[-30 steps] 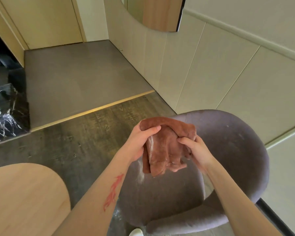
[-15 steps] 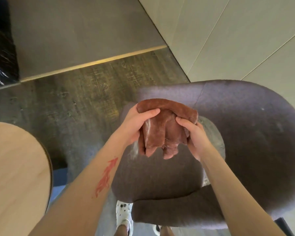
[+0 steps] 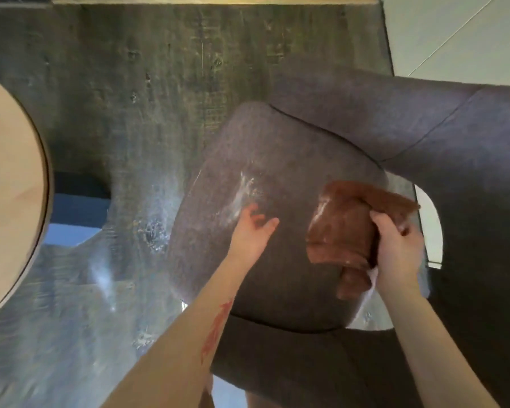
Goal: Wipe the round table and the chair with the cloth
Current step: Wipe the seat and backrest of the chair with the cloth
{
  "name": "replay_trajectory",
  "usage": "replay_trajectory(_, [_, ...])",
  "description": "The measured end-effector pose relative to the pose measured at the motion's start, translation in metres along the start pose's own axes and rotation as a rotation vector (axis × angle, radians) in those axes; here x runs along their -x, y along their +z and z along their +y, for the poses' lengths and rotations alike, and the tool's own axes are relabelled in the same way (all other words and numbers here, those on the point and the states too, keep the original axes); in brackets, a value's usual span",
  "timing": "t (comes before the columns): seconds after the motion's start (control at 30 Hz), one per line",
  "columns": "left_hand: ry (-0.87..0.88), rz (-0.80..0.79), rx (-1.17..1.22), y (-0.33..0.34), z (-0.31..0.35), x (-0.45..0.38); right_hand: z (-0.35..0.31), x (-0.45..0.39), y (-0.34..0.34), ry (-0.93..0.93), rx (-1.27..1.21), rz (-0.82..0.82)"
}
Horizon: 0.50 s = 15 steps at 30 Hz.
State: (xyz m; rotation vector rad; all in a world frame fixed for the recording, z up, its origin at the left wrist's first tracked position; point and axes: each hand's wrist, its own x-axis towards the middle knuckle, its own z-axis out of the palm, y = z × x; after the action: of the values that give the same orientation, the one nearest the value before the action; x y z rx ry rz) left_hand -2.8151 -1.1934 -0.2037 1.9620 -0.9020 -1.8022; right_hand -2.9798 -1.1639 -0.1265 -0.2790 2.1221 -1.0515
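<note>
Gripping the cloth [image 3: 340,231], right hand [image 3: 396,248] presses it on the chair [image 3: 277,160] seat

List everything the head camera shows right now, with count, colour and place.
chair: one, grey-purple upholstery, centre and right; whitish smear on the seat near the left hand
cloth: one, rust brown, bunched, on the right side of the seat
round table: one, light wood with a dark rim, left edge, partly cut off
floor: dark wood-look boards, upper and left
wall panel: pale, top right corner
left hand: one, empty, fingers spread over the seat; red mark on the forearm
right hand: one, gripping the cloth
</note>
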Motion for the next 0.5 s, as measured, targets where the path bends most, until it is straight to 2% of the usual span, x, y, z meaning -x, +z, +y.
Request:
replay_trajectory(0.1, [-0.130, 0.241, -0.478, -0.010, -0.035, -0.009, 0.011, -0.009, 0.001, -0.085, 0.178, 0.256])
replay_trajectory(0.2, [-0.288, 0.269, -0.621, -0.021, -0.063, -0.017, 0.035, -0.019, 0.016, -0.153, 0.459, 0.340])
replay_trajectory(0.27, [-0.324, 0.285, -0.694, -0.022, -0.080, -0.023, 0.054, -0.026, 0.034, -0.171, 0.626, 0.311])
replay_trajectory(0.37, [-0.347, 0.302, -0.731, -0.019, -0.094, -0.031, 0.085, -0.036, 0.082, -0.149, 0.814, 0.096])
replay_trajectory(0.43, [-0.327, 0.287, -0.760, -0.017, -0.100, -0.033, 0.097, -0.033, 0.126, -0.090, 0.884, -0.045])
replay_trajectory(0.5, [-0.306, 0.283, -0.770, -0.018, -0.108, -0.035, 0.102, -0.026, 0.164, -0.048, 0.868, -0.090])
